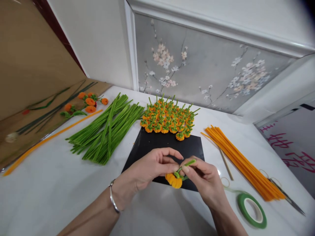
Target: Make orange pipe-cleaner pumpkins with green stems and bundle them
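Note:
Above the near part of a black mat [159, 144], both my hands meet at one orange pipe-cleaner flower [174, 181] with a green stem. My left hand [154, 164], a silver bangle at its wrist, pinches the flower's green base between thumb and finger. Thumb and fingertips of my right hand [203, 175] are closed on the green pipe-cleaner stem, which pokes up between them. The orange head hangs downward below my fingers. Beyond the mat, many similar flowers [169, 114] stand head down in a cluster, stems upward.
Green pipe cleaners [105, 131] lie piled at left, near one long orange strip [49, 141] and several finished flowers [90, 102]. At right are a bundle of orange pipe cleaners [243, 160], a thin stick [226, 164], scissors [290, 198] and green tape [262, 221]. A flower-patterned panel [197, 62] stands behind.

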`<state>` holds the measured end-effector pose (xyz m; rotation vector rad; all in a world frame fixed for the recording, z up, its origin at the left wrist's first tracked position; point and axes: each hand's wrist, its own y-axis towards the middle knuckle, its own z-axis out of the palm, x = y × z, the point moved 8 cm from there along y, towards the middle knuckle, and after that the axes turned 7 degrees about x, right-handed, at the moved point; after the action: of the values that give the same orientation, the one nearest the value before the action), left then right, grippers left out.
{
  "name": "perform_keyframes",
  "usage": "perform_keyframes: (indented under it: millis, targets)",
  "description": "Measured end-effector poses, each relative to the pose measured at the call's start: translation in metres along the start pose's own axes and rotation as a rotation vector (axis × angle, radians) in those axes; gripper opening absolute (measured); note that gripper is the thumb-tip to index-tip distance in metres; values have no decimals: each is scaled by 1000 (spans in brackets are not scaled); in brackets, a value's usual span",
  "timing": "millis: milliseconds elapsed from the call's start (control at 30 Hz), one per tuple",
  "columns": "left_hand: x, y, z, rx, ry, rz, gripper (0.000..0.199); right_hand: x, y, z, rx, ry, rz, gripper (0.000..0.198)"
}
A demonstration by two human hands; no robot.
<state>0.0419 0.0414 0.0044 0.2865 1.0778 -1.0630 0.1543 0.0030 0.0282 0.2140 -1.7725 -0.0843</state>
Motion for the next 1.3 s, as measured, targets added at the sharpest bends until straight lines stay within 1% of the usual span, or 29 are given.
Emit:
perform_keyframes:
  millis: [133,200,267,333,400,467,567,633,667,700,733,800,833,867,933,1000,1033,1100,1167,1300]
  targets:
    - [6,0,1,24,-12,-43,28,2,1,-1,28,24,-11,19]
    - [5,1,3,57,16,-37,30,3,1,0,47,32,-21,21]
    - [0,3,3,78,98,9,31,3,2,1,50,22,-17,22]
    - [-7,3,1,47,250,68,31,0,3,0,26,4,12,21]
    - [-17,2,-2,-60,480,136,28,-6,3,-2,-18,-19,55,21]
    - [-29,-2,-3,-216,750,235,25,-12,4,-3,-66,-44,101,23]
    - [-39,-10,8,-430,1115,387,27,-18,4,-2,-121,-79,152,27]
    - [-41,-13,19,-497,1300,483,30,-20,4,-2,-154,-90,165,28]
    - [-40,-14,23,-506,1348,514,30,-21,3,-2,-166,-88,164,28]
    - [-39,-14,25,-503,1356,523,30,-20,3,-3,-172,-82,156,28]
    - [-39,-12,23,-492,1318,503,29,-19,3,-3,-172,-73,140,27]
    - [-35,-8,14,-425,1133,397,29,-16,4,-4,-146,-49,100,25]
    - [-33,-5,9,-371,1010,331,29,-15,5,-4,-122,-35,83,24]
    - [-29,-2,7,-289,888,273,27,-14,5,-4,-97,-20,71,23]
    - [-22,3,5,-148,681,181,24,-13,6,-3,-39,7,64,22]
    - [-18,6,3,-79,559,124,26,-13,6,-1,11,22,72,21]
    - [-16,6,1,-78,528,110,28,-13,6,-1,25,15,80,20]
    - [-16,6,-4,-118,514,109,31,-13,7,-2,34,-25,92,19]
    - [-18,5,-8,-171,549,129,31,-12,7,-3,31,-78,87,17]
    - [-21,3,-8,-215,643,148,30,-7,8,-2,-1,-156,37,17]
